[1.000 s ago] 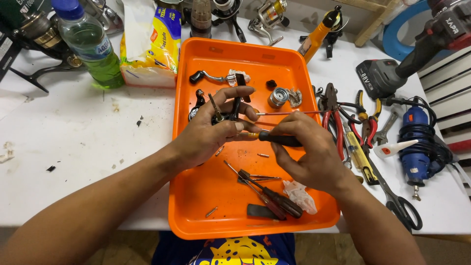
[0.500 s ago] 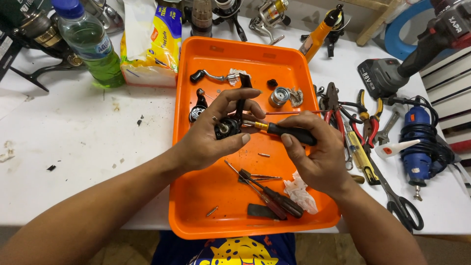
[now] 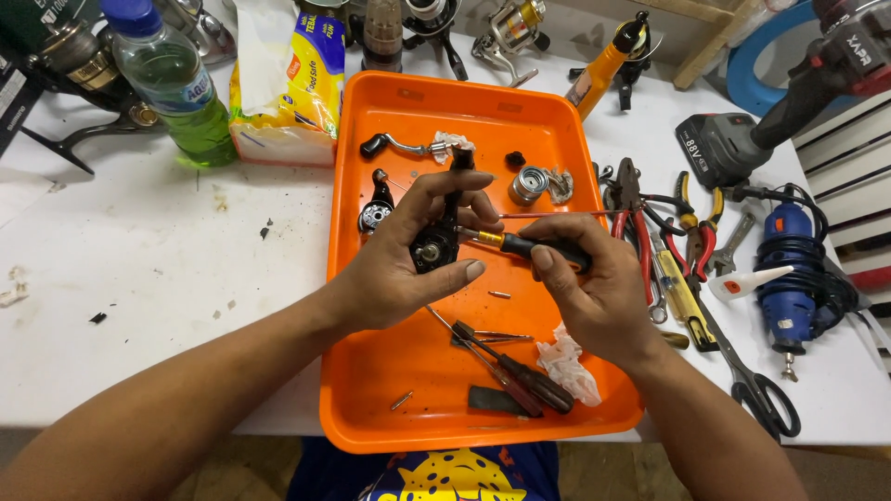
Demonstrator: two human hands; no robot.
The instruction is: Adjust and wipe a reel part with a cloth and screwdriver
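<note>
My left hand [image 3: 401, 264] grips a black fishing reel body [image 3: 438, 239] above the orange tray [image 3: 390, 390]. My right hand [image 3: 594, 295] holds a screwdriver [image 3: 520, 245] with a black and yellow handle, its tip against the reel body. On the tray lie a black crank handle [image 3: 394, 144], a round metal bearing part [image 3: 527, 185], a second black reel piece [image 3: 377, 206], two dark-handled screwdrivers [image 3: 520, 376], a crumpled white tissue [image 3: 568, 364] and small screws.
Pliers and cutters [image 3: 661, 227] and scissors [image 3: 756, 390] lie right of the tray, beside a blue rotary tool [image 3: 789, 269] and a cordless drill [image 3: 770, 116]. A green water bottle [image 3: 176, 83] and a tissue pack [image 3: 288, 88] stand at the back left. Fishing reels line the far edge.
Both hands have shifted slightly toward me over the tray. The screwdriver has swung from pointing across the reel to meeting it from the right.
</note>
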